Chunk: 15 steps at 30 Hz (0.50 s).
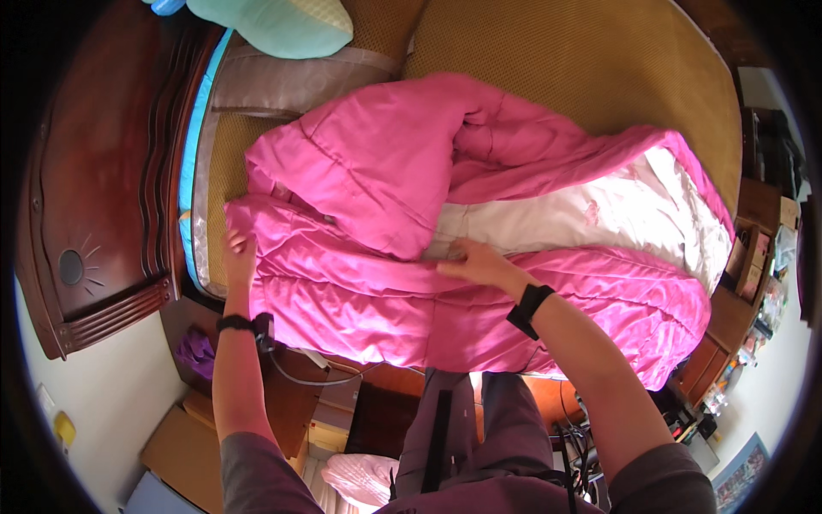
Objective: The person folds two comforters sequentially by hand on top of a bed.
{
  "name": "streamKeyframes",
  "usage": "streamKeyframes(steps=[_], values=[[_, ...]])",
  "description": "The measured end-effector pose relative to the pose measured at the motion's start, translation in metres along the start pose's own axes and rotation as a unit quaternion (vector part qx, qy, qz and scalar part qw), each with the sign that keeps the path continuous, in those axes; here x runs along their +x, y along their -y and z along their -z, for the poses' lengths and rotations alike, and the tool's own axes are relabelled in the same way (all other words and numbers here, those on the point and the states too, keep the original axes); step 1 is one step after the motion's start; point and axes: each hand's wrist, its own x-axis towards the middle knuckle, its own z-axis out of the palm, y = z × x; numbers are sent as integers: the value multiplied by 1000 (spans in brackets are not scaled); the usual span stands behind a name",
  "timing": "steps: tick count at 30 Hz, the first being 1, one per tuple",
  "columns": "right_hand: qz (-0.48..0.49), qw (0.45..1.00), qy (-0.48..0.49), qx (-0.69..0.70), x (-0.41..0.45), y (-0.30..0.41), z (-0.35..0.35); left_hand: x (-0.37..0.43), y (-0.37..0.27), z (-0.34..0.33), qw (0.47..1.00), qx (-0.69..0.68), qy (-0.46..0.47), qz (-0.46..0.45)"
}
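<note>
A pink quilt (385,173) lies rumpled across a bed covered by a brown woven mat (546,58). Part of it is folded over, and its whitish underside (578,212) shows at the middle and right. My left hand (239,254) is at the quilt's left edge with its fingers curled; whether cloth is pinched in them cannot be told. Over the near fold, beside the pale lining, is my right hand (472,260), fingers bent and apart, with no cloth visibly gripped. Both wrists wear black bands.
A dark wooden headboard (109,173) stands at the left. Near it lie a greyish pillow (282,83) and a mint-green cushion (289,29). Cardboard boxes (183,456) sit on the floor at lower left. Cables (571,443) run beside my legs, and wooden drawers (703,366) stand at the right.
</note>
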Motion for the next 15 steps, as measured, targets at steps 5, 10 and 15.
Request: streamKeyframes(steps=[5, 10, 15], values=[[-73, 890, -63, 446, 26, -1, 20, 28, -102, -28, 885, -215, 398, 110], [104, 859, -42, 500, 63, 50, 50, -20, -230, -28, 793, -200, 575, 30], [242, 771, 24, 589, 48, 88, 122, 15, -221, -19, 829, -350, 435, -4]])
